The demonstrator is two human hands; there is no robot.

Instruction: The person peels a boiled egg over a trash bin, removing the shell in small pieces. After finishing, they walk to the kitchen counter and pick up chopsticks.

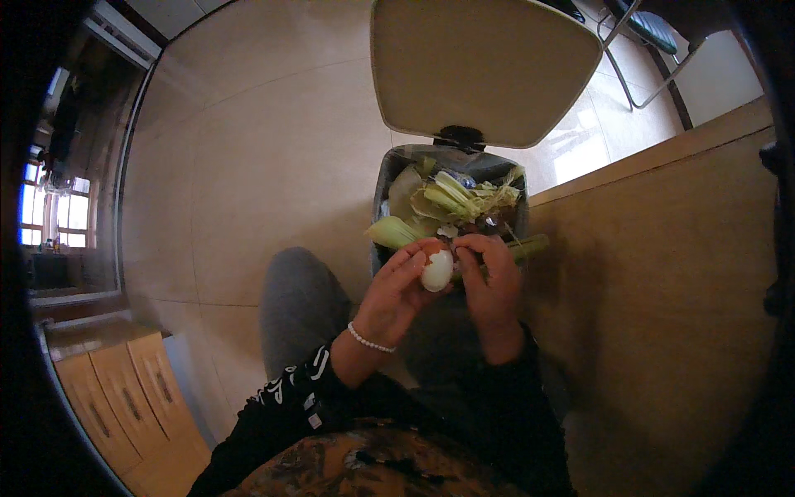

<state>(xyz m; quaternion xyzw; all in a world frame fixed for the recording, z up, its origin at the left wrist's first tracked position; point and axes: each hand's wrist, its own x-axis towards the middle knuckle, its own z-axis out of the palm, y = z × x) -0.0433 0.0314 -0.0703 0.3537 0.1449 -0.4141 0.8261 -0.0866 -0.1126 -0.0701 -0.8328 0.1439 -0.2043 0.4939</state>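
Observation:
My left hand [397, 286] holds a partly peeled boiled egg [438, 271]; white shows over most of its visible side and brown shell remains at its top. Close by on the right, the thumb and forefinger of my right hand [490, 273] meet at the egg's edge; whether a bit of shell is between them cannot be told. Both hands are over the near edge of a lined trash bin [380, 186]. Inside it lie green corn husks [450, 194] and other scraps, and one pale husk [392, 232] pokes out over the left rim.
The bin's lid [484, 68] stands raised at the far side. A wooden panel [646, 279] runs along the right. A metal-legged chair [652, 37] is at the upper right, a wooden drawer cabinet [124, 397] at the lower left. My knee [301, 298] is left of the bin.

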